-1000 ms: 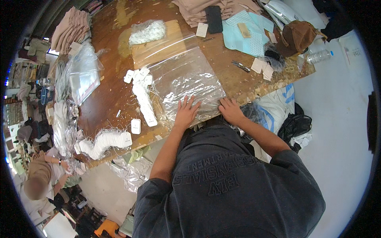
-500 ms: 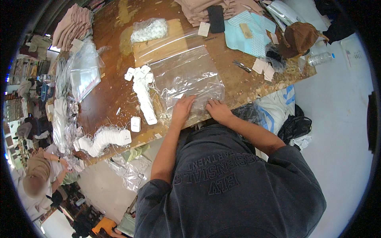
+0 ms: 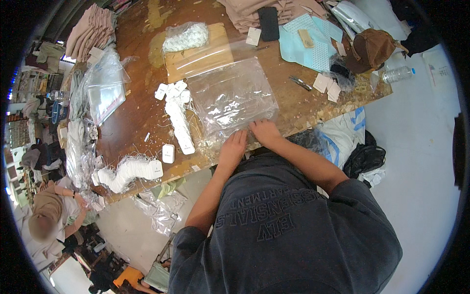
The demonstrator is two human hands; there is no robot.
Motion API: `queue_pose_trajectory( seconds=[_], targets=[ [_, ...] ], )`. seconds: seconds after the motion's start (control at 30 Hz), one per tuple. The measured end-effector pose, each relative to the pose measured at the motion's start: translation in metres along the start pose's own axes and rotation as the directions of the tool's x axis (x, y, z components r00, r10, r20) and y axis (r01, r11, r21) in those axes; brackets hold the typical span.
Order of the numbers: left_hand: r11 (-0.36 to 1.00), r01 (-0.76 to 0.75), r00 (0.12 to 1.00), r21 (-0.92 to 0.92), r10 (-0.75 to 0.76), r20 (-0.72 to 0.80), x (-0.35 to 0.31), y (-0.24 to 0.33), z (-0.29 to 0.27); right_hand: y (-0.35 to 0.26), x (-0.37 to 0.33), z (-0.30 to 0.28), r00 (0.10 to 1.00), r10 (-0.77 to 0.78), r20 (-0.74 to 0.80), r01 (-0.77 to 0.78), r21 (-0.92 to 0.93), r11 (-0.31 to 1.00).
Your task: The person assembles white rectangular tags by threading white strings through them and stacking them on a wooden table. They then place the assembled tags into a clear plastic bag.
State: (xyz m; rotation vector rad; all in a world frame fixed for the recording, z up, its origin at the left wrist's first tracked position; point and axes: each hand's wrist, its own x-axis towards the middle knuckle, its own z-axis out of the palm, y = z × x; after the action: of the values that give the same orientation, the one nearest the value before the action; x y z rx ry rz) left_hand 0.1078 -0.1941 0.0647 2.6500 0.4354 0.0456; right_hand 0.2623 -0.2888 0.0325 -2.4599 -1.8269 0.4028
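Observation:
A clear plastic bag (image 3: 235,98) lies spread near the table's front edge, its surface creased and glossy. At its near edge, my left hand (image 3: 233,148) has its fingers pressed together on the plastic. Close beside it on the right, my right hand (image 3: 265,133) curls its fingers over the same edge. Both thumbs are mostly hidden. Left of the bag, a fanned row of white hang tags (image 3: 177,122) with strings runs toward me. A small stack of white tags (image 3: 168,153) sits nearer the front edge, beside a longer curved row of tags (image 3: 129,174).
Behind the bag are a brown board (image 3: 196,63) and a bag of white strings (image 3: 186,38). Farther right lie a black phone (image 3: 269,23), snips (image 3: 300,83), beige cards (image 3: 326,87) and a brown cap (image 3: 369,50). Another person (image 3: 54,210) works at far left.
My hands have drawn closer together at the bag's near edge. My left hand moved right and toward me; my right hand shifted slightly left. The plastic looks flatter and smoother.

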Motion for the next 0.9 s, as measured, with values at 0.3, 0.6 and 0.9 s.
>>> queue_pose_trajectory(
  seconds=[0.3,0.6,0.9],
  targets=[
    [0.994,0.054,0.998,0.090,-0.052,-0.029,-0.012,-0.002,0.013,0.024,-0.045,0.004,0.978,-0.176,-0.114,0.158,-0.151,0.976],
    [0.969,0.047,0.986,0.243,-0.005,-0.169,-0.019,-0.038,0.039,0.050,-0.053,0.004,0.986,-0.104,-0.132,0.110,0.036,0.993],
    [0.952,0.161,0.978,0.260,-0.119,-0.170,-0.010,-0.040,0.029,0.053,-0.034,0.000,0.990,-0.005,-0.142,0.012,0.047,0.999]
  ],
)
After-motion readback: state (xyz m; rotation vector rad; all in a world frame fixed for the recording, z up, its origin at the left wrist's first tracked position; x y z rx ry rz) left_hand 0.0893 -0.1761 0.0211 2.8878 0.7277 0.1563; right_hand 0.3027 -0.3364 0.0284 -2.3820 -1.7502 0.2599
